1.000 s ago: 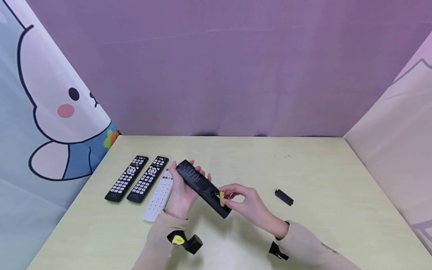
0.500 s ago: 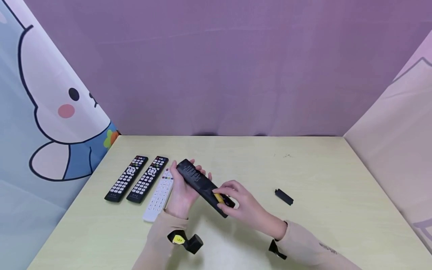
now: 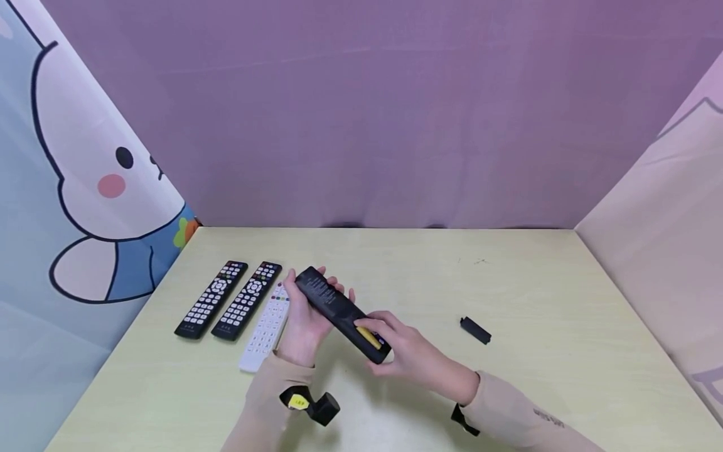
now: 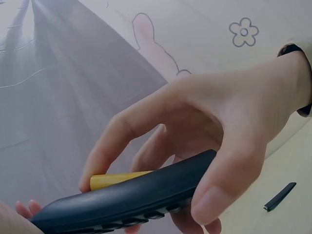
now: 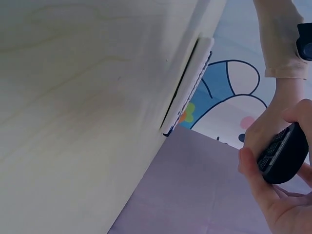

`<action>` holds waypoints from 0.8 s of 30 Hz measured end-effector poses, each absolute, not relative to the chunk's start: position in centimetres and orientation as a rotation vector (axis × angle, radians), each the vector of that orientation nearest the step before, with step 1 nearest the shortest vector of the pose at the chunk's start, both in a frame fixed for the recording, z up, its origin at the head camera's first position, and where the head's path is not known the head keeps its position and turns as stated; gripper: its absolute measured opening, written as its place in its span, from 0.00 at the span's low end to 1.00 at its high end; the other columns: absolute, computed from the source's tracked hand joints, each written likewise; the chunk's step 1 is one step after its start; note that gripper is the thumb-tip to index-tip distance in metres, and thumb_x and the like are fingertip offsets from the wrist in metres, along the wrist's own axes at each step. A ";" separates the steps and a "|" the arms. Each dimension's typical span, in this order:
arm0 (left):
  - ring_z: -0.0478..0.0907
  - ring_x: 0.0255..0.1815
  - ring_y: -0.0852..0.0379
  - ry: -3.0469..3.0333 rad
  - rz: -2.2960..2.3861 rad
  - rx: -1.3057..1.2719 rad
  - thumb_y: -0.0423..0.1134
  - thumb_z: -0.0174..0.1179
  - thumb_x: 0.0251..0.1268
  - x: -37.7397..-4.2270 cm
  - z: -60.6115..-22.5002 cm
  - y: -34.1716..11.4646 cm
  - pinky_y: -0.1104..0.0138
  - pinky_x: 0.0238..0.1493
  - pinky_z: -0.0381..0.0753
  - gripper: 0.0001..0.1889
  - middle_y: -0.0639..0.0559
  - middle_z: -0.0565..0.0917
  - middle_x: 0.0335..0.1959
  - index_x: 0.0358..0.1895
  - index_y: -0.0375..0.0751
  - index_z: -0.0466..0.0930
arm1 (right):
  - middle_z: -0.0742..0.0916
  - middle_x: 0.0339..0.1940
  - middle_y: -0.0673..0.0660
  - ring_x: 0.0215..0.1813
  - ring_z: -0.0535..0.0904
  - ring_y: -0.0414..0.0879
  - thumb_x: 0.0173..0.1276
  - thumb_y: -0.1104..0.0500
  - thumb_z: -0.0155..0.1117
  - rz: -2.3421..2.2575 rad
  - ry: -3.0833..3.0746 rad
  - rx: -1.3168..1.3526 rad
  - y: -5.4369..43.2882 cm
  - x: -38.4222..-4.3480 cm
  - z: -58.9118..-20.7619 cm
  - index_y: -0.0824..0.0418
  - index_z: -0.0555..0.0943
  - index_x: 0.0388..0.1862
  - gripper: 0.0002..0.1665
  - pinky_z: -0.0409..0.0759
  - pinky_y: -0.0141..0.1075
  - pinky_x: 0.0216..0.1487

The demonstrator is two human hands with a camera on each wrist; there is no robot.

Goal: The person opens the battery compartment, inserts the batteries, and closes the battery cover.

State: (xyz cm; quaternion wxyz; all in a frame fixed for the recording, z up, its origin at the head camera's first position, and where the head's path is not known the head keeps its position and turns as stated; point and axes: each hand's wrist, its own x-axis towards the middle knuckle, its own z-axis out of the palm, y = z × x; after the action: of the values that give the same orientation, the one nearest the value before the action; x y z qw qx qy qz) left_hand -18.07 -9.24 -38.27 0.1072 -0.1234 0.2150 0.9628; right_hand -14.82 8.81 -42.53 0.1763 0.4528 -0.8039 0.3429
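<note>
My left hand (image 3: 304,333) holds a black remote control (image 3: 336,309) with its back side up, above the table. Its lower end has an open battery compartment, where a yellow battery (image 3: 368,338) shows. With its index fingertip my right hand (image 3: 420,355) touches the end of that battery, while the thumb and other fingers grip the remote's lower end. In the left wrist view the battery (image 4: 114,181) stands slightly proud of the remote's edge. A small black battery cover (image 3: 476,330) lies on the table, right of the hands.
Left of the hands, two black remotes (image 3: 211,300) lie buttons up on the table (image 3: 542,376), side by side. Next to them is a white remote (image 3: 264,333), partly hidden by the left hand. Fabric walls (image 3: 395,125) enclose the back and sides.
The yellow battery has gone from upright in the right fingers to lying along the remote's compartment. My right thumb has moved from the battery to the remote's lower end.
</note>
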 end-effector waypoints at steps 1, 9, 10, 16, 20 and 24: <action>0.66 0.25 0.58 0.636 2.833 -0.365 0.66 0.31 0.60 -18.1 -38.3 -9.2 0.60 0.43 0.67 0.25 0.53 0.67 0.24 0.43 0.48 0.60 | 0.75 0.46 0.59 0.38 0.78 0.46 0.38 0.61 0.72 0.958 -2.264 1.281 8.8 -14.8 -42.6 0.61 0.69 0.53 0.39 0.76 0.27 0.38; 0.66 0.25 0.57 0.622 2.838 -0.393 0.66 0.31 0.60 -18.0 -38.4 -9.1 0.60 0.43 0.67 0.26 0.53 0.68 0.23 0.43 0.48 0.60 | 0.77 0.43 0.60 0.34 0.78 0.44 0.37 0.63 0.70 0.902 -2.201 1.299 9.0 -14.9 -42.7 0.63 0.72 0.51 0.36 0.75 0.23 0.34; 0.66 0.25 0.57 0.619 2.838 -0.395 0.66 0.31 0.60 -18.0 -38.5 -9.1 0.60 0.43 0.67 0.26 0.53 0.68 0.23 0.43 0.48 0.60 | 0.77 0.43 0.60 0.34 0.78 0.44 0.37 0.63 0.69 0.898 -2.196 1.301 9.0 -15.0 -42.6 0.64 0.72 0.51 0.36 0.75 0.23 0.33; 0.66 0.24 0.58 0.552 2.840 -0.404 0.66 0.31 0.60 -18.1 -38.7 -9.3 0.60 0.42 0.67 0.25 0.53 0.67 0.23 0.43 0.48 0.60 | 0.78 0.43 0.60 0.33 0.79 0.44 0.37 0.63 0.69 0.899 -2.169 1.289 9.0 -14.9 -42.5 0.63 0.75 0.48 0.32 0.74 0.22 0.32; 0.66 0.24 0.58 0.498 2.843 -0.424 0.66 0.32 0.59 -18.2 -38.8 -9.5 0.61 0.43 0.66 0.25 0.54 0.66 0.23 0.41 0.49 0.60 | 0.79 0.44 0.60 0.34 0.79 0.44 0.38 0.63 0.69 0.901 -2.147 1.278 9.0 -14.9 -42.4 0.62 0.76 0.46 0.29 0.75 0.22 0.33; 0.66 0.24 0.57 0.500 2.845 -0.416 0.66 0.32 0.60 -18.2 -38.8 -9.6 0.60 0.43 0.67 0.25 0.53 0.67 0.23 0.42 0.49 0.60 | 0.79 0.44 0.60 0.35 0.80 0.45 0.39 0.64 0.69 0.882 -2.142 1.283 9.1 -14.8 -42.3 0.62 0.76 0.47 0.31 0.75 0.22 0.34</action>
State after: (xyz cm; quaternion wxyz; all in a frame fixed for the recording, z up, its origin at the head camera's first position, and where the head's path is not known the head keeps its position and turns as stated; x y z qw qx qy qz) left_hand -18.15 -9.61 -38.79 0.1113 -0.1417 0.1701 0.9688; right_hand -14.84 9.08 -42.27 0.2444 0.4698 -0.7843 0.3231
